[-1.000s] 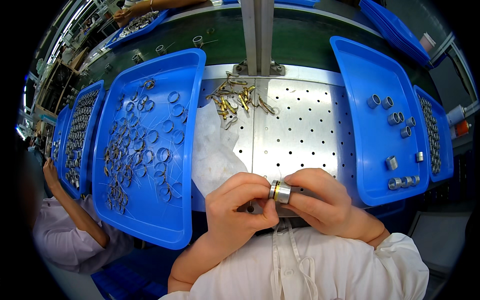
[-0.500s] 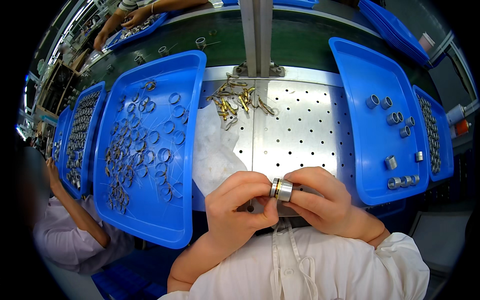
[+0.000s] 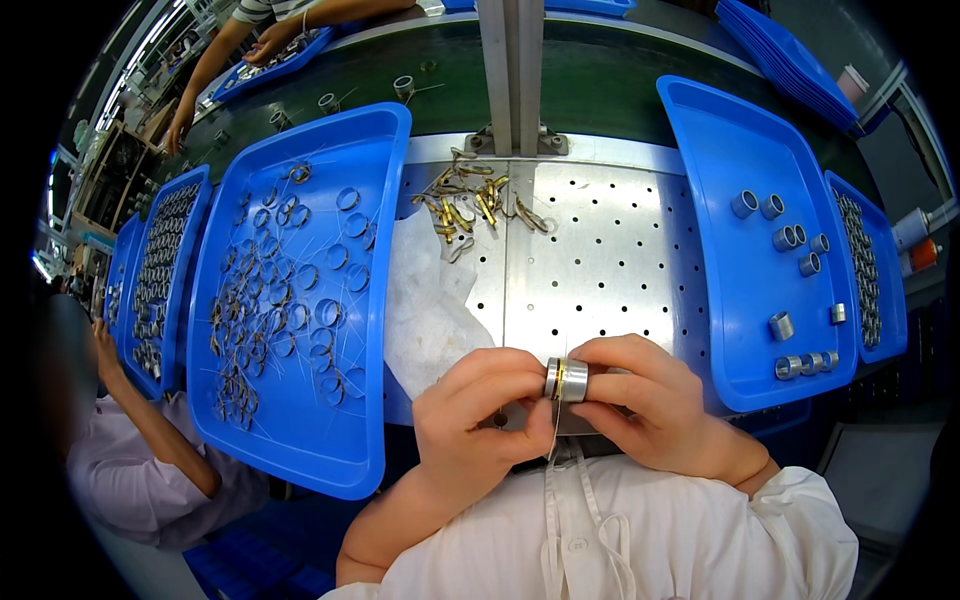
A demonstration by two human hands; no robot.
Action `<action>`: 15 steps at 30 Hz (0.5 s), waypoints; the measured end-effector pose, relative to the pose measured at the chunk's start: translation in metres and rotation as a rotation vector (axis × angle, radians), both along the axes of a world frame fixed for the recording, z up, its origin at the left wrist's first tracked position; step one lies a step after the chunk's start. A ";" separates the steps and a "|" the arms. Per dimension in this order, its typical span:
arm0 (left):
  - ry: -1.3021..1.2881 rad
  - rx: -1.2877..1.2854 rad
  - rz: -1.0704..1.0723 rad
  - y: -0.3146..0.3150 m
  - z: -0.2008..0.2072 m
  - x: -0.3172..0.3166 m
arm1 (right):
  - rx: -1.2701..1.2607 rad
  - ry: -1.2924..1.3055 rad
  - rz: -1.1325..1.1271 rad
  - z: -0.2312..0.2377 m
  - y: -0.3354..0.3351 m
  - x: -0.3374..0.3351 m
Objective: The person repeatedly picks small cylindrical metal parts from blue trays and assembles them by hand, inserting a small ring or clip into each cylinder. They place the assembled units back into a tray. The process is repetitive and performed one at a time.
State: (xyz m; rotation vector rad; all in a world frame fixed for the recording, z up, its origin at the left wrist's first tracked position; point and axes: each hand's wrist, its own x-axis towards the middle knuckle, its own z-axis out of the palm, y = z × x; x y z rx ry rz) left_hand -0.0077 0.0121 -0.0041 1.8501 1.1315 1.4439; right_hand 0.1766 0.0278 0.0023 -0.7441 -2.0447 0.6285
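Note:
In front of my chest, a short silver metal sleeve (image 3: 574,381) lies sideways between both hands. My right hand (image 3: 645,398) pinches its right end with fingers and thumb. At its left end, my left hand (image 3: 482,402) closes thumb and fingers on a narrow ring (image 3: 551,379). A gold-coloured band shows between ring and sleeve. Fine wire stands out above and below this joint. Whether the ring sits inside the sleeve is hidden. Below the hands is my white shirt (image 3: 450,545).
A blue tray (image 3: 378,400) of thin wired rings stands left; another blue tray (image 3: 725,330) with several sleeves stands right. Gold-coloured clips (image 3: 485,205) and a white sheet (image 3: 425,310) lie on the perforated metal plate (image 3: 600,285). Beyond a metal post (image 3: 512,80), a co-worker's arm (image 3: 205,75) reaches over a green belt.
The sleeve has turned slightly in my fingers, and fine wire now shows above and below it. Both hands stay nearly in place. The far co-worker's hand has moved left and nearer.

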 end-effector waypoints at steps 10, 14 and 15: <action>-0.086 -0.160 -0.031 -0.001 0.003 -0.001 | 0.178 -0.027 0.025 -0.001 0.004 -0.003; -0.046 -0.146 -0.025 -0.001 0.007 -0.002 | 0.197 -0.044 0.038 -0.001 0.004 -0.002; -0.039 -0.140 -0.026 -0.001 0.007 -0.002 | 0.200 -0.043 0.041 -0.001 0.004 -0.001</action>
